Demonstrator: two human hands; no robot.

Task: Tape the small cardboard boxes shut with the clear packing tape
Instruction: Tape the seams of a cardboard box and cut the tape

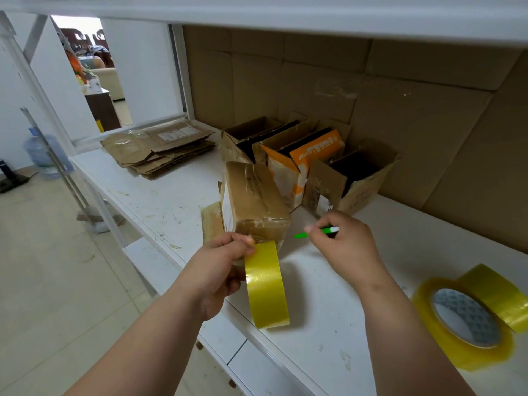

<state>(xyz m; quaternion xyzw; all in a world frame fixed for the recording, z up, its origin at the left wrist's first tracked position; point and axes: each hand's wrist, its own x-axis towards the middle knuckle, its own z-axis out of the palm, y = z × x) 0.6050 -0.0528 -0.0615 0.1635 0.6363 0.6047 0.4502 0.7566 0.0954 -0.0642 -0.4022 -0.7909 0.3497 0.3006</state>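
Your left hand grips the tape roll against the near end of the small cardboard box on the counter, and your right hand pinches a green pen. The box looks light and will likely slide, so hold its sides; the tape is thin and sticky. Three open boxes wait behind, and two more rolls lie on your right

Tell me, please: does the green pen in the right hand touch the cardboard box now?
Apart. In the head view, the green pen held by the right hand ends at its tip with white shelf surface visible between it and the cardboard box.
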